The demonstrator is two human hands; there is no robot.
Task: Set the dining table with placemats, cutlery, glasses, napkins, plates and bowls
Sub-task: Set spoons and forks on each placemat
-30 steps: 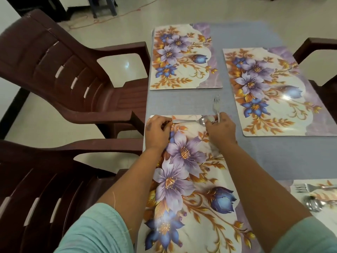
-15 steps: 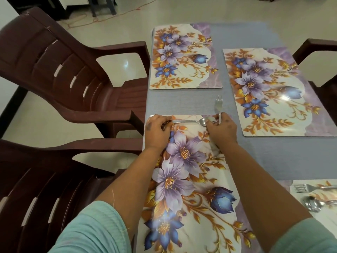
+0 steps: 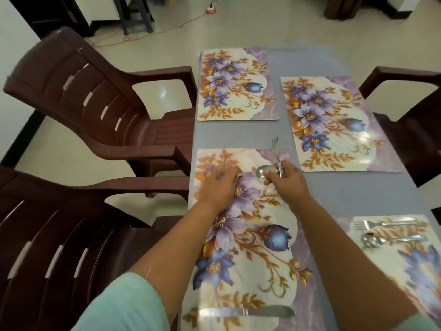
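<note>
My left hand [image 3: 220, 181] grips the handle of a steel spoon [image 3: 262, 171] that lies across the far end of the near floral placemat [image 3: 260, 237]. My right hand [image 3: 290, 179] holds a fork [image 3: 275, 145] by its handle, tines pointing away over the grey table [image 3: 353, 194]. The spoon's bowl sits just left of my right fingers. A table knife [image 3: 248, 312] lies across the near end of the same placemat. To the right, another placemat [image 3: 410, 263] carries a fork [image 3: 384, 223] and a spoon [image 3: 391, 240].
Two more floral placemats [image 3: 237, 84] [image 3: 334, 123] lie bare at the far end. Brown plastic chairs stand at the left [image 3: 95, 111] [image 3: 59, 247] and one at the right [image 3: 410, 130]. An orange cable [image 3: 152, 35] runs over the floor beyond.
The view has tilted back, so the knife at the near end shows now. My left hand slid right along the spoon, and the spoon moved slightly toward me.
</note>
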